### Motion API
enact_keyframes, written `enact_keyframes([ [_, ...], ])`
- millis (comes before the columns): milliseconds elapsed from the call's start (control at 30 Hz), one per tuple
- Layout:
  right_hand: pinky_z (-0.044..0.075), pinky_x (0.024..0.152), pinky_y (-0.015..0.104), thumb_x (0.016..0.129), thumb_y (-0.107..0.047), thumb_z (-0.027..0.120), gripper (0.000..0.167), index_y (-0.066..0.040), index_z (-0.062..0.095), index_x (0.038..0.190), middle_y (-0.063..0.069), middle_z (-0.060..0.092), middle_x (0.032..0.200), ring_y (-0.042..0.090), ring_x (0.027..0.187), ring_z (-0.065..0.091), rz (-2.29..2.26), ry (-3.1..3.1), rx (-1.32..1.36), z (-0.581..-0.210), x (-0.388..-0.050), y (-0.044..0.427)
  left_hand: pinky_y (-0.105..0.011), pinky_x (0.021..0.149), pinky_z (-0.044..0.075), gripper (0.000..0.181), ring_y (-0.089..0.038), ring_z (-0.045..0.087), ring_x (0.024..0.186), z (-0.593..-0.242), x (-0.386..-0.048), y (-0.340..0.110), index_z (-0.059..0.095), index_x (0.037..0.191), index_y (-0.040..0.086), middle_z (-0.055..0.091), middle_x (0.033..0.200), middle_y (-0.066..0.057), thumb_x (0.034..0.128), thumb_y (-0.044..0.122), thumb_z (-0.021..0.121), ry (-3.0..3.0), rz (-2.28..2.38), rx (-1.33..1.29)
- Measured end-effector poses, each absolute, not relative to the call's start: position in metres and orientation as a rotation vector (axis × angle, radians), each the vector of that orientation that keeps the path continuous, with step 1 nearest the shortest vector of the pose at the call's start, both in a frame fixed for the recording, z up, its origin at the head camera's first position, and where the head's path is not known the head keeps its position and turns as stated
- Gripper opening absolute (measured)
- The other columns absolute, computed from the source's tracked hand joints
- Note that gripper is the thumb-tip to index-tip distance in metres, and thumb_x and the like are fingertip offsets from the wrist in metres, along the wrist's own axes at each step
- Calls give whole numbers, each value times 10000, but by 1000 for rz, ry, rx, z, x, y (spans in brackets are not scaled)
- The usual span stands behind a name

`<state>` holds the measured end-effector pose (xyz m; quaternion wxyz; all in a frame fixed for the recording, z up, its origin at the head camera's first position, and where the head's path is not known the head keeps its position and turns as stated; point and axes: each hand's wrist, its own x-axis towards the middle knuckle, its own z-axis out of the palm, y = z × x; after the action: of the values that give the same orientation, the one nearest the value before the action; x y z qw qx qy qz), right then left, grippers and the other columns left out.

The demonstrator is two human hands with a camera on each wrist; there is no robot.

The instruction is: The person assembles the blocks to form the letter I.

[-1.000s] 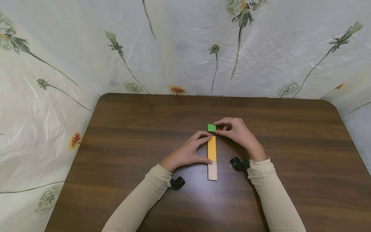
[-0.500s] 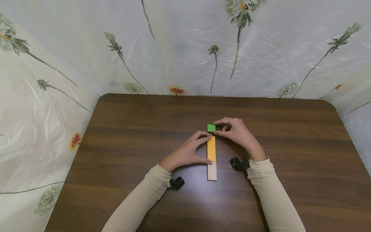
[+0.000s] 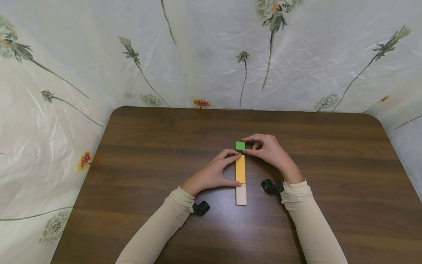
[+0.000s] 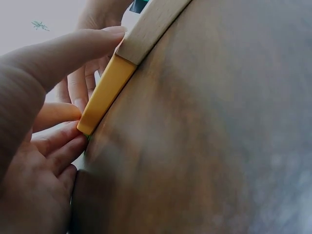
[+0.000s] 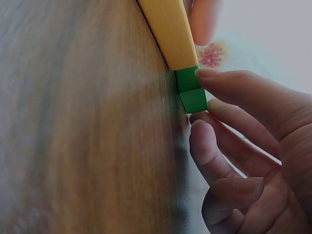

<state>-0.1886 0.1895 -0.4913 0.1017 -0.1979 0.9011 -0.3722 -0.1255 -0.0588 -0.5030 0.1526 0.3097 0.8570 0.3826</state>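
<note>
In the head view a yellow block (image 3: 240, 168) lies lengthwise on the table, with a pale wooden block (image 3: 241, 196) against its near end. My left hand (image 3: 211, 174) spans the yellow block, thumb by the seam between the two and fingertips at the far end. In the left wrist view that thumb rests at the seam beside the pale wooden block (image 4: 151, 34). Beyond the yellow block sits a small green block (image 3: 240, 145). My right hand (image 3: 271, 152) holds it between thumb and index finger, from the right. The right wrist view shows the green block (image 5: 192, 92) close to the yellow one.
The brown wooden table (image 3: 158, 146) has rounded far corners. Behind it hangs a pale sheet (image 3: 204, 55) printed with flowers. Dark wrist cameras sit on both wrists, the left camera (image 3: 201, 208) and the right camera (image 3: 271, 186) just above the tabletop.
</note>
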Motion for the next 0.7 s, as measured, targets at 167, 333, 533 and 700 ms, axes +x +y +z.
enact_keyframes([
  [167, 481, 672, 262, 905, -230, 820, 393, -149, 742, 1282, 67, 735, 1177, 163, 812, 641, -1104, 2658, -589, -492, -188, 190, -366, 1221, 380, 929, -161, 364, 1490, -503, -126, -59, 407, 1594, 133, 369, 1583, -11, 839, 422, 864, 2454, 1097, 882],
  [333, 481, 667, 259, 903, -225, 822, 398, -145, 740, 1285, 69, 738, 1161, 159, 805, 641, -1099, 2665, -599, -493, -188, 190, -377, 1222, 380, 925, -158, 363, 1492, -503, -125, -59, 409, 1595, 144, 365, 1585, -3, 840, 426, 862, 2446, 1099, 872],
  [533, 488, 676, 259, 899, -223, 826, 396, -144, 744, 1278, 66, 740, 1165, 156, 802, 645, -1099, 2671, -610, -494, -189, 190, -387, 1221, 382, 873, -157, 361, 1500, -503, -125, -60, 426, 1587, 156, 363, 1594, 3, 867, 429, 837, 2433, 1110, 866],
  [700, 492, 681, 258, 901, -233, 825, 399, -138, 742, 1280, 78, 737, 1191, 157, 811, 647, -1107, 2669, -613, -494, -189, 191, -389, 1215, 389, 670, -162, 385, 1486, -503, -126, -60, 460, 1569, 154, 395, 1579, -3, 990, 391, 703, 2442, 1134, 881],
])
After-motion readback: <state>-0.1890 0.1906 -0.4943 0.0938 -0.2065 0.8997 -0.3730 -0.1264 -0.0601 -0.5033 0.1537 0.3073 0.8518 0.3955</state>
